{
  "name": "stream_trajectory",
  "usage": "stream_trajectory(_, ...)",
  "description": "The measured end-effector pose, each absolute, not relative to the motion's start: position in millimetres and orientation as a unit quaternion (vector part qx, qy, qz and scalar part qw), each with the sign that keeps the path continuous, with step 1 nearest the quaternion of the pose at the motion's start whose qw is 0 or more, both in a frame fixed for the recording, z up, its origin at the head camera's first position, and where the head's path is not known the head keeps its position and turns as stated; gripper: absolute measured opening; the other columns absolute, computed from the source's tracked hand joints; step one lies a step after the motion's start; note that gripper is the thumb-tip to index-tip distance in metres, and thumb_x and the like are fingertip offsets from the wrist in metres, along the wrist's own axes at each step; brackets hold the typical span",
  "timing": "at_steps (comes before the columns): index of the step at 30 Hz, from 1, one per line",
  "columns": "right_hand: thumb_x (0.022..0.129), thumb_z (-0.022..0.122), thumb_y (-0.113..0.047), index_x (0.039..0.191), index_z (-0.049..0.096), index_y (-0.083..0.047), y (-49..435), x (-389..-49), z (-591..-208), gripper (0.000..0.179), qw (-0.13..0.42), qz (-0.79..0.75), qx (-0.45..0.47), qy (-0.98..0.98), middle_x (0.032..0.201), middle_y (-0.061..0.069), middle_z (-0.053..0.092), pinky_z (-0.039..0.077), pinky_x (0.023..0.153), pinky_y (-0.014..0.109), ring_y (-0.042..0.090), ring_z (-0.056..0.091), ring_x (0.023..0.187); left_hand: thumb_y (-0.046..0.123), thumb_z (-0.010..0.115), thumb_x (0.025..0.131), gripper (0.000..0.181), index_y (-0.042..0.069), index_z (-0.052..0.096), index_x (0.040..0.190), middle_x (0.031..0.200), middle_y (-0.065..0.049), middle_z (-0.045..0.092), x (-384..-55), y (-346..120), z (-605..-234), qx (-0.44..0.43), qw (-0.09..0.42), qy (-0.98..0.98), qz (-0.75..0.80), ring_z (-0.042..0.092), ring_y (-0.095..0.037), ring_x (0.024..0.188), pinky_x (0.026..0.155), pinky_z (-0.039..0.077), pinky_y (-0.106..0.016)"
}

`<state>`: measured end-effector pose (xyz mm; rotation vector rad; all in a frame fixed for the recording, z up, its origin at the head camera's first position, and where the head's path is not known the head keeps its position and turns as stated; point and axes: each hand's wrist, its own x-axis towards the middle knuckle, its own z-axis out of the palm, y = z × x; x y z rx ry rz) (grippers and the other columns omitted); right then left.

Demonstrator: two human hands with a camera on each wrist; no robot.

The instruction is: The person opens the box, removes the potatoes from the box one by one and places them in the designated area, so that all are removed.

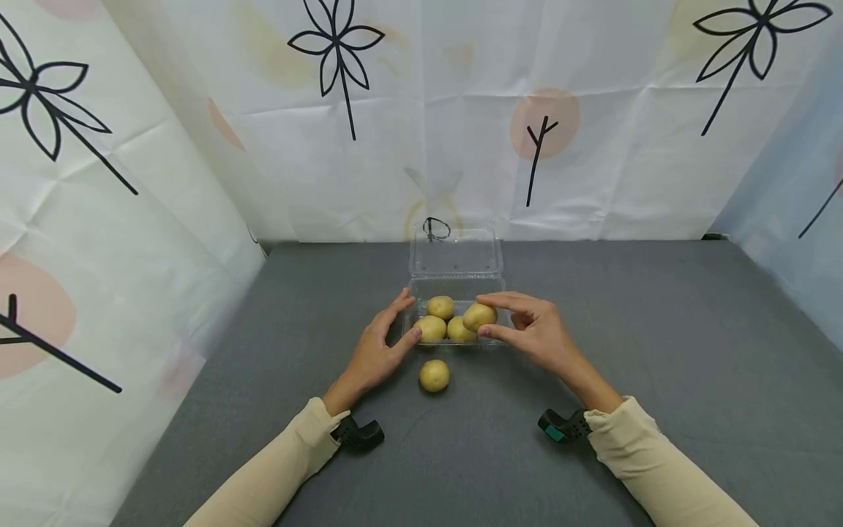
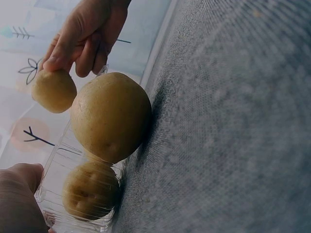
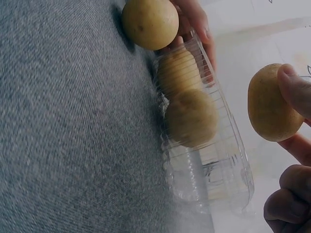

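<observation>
A clear plastic clamshell box [image 1: 456, 285] lies with its lid [image 1: 456, 256] folded back; three yellow potatoes [image 1: 440, 307] are inside. Between thumb and fingertips, my right hand [image 1: 543, 333] pinches another potato [image 1: 479, 317] above the right part of the box. My left hand [image 1: 378, 349] rests at the left side of the box, thumb near the front rim and fingers extended along the side. In front of the box, a loose potato [image 1: 435, 375] sits on the table; it looms large in the left wrist view.
The grey cloth-covered table [image 1: 658, 351] reaches back to a white printed curtain [image 1: 474, 168] just behind the box lid. Another curtain panel [image 1: 132, 241] closes the left side. Both wrists carry black straps [image 1: 358, 434].
</observation>
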<state>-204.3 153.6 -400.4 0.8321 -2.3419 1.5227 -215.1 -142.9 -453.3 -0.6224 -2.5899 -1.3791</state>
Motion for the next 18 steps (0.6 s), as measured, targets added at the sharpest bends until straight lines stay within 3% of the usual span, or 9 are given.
stream_trajectory(18, 0.080, 0.085, -0.009, 0.122, 0.075, -0.008, 139, -192, -391, 0.043, 0.089, 0.501, 0.349, -0.787, 0.119, 0.010, 0.074, 0.030, 0.045, 0.021, 0.000, 0.024, 0.047, 0.037, 0.062, 0.101, 0.060, 0.018, 0.045, 0.155, 0.169, 0.006, 0.029, -216, -143, -452, -0.206, 0.072, -0.863, -0.456, 0.030, -0.027, 0.155, 0.121, 0.027, -0.062)
